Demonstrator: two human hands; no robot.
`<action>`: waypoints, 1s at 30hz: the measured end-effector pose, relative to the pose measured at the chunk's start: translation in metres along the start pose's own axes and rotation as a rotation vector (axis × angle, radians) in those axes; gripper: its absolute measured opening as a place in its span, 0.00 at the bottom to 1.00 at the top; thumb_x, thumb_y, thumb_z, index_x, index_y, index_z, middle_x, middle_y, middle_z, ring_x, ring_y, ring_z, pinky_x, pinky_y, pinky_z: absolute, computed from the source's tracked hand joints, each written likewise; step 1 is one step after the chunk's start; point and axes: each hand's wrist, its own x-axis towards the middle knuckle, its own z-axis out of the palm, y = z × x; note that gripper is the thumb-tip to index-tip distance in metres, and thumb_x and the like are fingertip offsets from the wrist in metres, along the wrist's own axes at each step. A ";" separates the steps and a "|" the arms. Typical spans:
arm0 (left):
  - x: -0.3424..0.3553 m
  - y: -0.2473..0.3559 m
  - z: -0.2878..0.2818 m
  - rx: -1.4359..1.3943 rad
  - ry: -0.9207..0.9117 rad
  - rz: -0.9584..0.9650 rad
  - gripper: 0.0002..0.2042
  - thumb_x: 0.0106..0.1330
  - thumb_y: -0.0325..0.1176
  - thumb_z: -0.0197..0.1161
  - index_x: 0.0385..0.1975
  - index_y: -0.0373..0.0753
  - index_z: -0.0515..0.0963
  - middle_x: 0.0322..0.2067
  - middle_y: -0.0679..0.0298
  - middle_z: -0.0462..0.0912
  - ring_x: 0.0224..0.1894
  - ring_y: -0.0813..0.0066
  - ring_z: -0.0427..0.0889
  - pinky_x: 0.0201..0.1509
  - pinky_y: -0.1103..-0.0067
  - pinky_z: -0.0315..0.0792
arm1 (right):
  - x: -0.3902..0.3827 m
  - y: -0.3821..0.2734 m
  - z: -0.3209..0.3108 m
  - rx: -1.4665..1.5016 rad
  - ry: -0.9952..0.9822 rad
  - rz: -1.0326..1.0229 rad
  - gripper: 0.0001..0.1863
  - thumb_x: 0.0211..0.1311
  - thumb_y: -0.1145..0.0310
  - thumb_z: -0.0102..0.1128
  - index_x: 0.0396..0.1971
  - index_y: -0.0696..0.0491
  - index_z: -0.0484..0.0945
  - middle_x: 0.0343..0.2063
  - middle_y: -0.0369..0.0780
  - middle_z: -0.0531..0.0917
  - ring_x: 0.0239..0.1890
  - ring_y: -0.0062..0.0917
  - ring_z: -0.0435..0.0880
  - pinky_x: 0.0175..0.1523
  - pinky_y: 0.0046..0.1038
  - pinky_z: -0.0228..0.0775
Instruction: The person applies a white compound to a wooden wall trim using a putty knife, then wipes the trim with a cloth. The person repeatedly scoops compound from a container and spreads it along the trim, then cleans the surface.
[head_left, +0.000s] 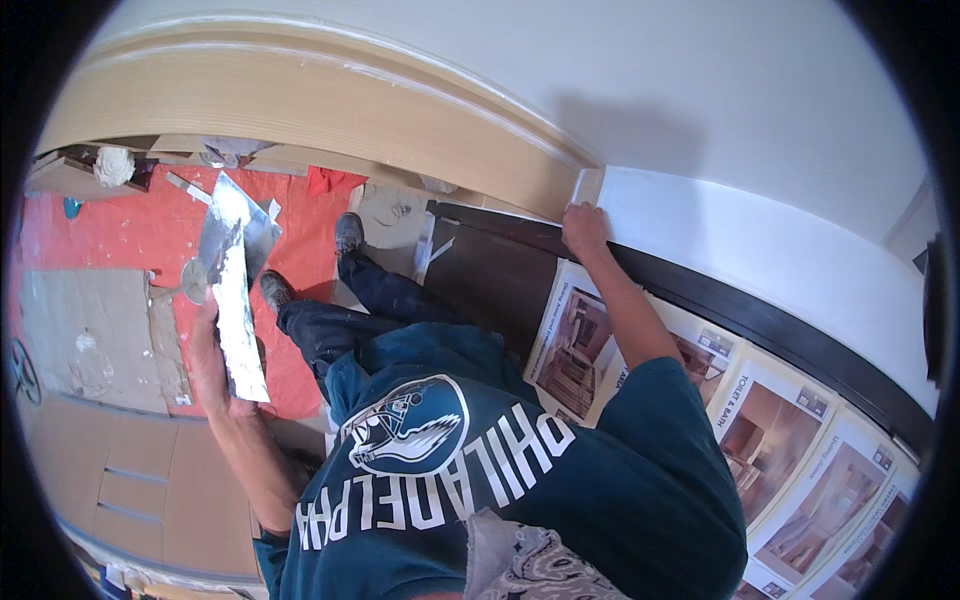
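Note:
My left hand grips a long, shiny metal putty tool from below. A thick strip of white putty runs along the tool, and a second metal corner shows beside its far end. My right arm reaches out to the wall. There my right hand, its fingers curled, presses at the lower end of the pale wood trim, where it meets the dark ledge. Whatever those fingers may hold is too small or hidden to make out.
Red sheeting and stained cardboard cover the floor around my feet. Printed boards with room pictures lean along the right below the dark ledge. Brown cabinet panels stand at lower left. A wide wood beam crosses ahead.

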 end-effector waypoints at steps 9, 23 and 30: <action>-0.008 0.004 0.021 0.072 0.094 0.044 0.09 0.70 0.30 0.50 0.42 0.30 0.71 0.25 0.57 0.81 0.19 0.77 0.82 0.17 0.86 0.79 | -0.040 -0.013 0.016 -0.024 0.008 -0.022 0.13 0.56 0.70 0.54 0.42 0.54 0.80 0.37 0.37 0.82 0.48 0.30 0.76 0.50 0.43 0.64; 0.002 -0.036 0.040 0.446 -0.165 -0.150 0.14 0.70 0.36 0.51 0.48 0.33 0.71 0.33 0.61 0.82 0.29 0.72 0.83 0.32 0.76 0.80 | -0.128 -0.149 -0.201 1.692 0.426 -0.564 0.38 0.59 0.73 0.56 0.70 0.49 0.52 0.18 0.31 0.62 0.22 0.14 0.62 0.30 0.20 0.63; -0.033 -0.061 0.095 0.382 -0.181 -0.152 0.12 0.70 0.34 0.52 0.44 0.31 0.71 0.33 0.59 0.82 0.29 0.74 0.84 0.28 0.79 0.81 | -0.150 -0.161 -0.252 1.515 0.704 -0.798 0.45 0.49 0.80 0.57 0.70 0.45 0.54 0.17 0.37 0.73 0.24 0.28 0.72 0.34 0.30 0.67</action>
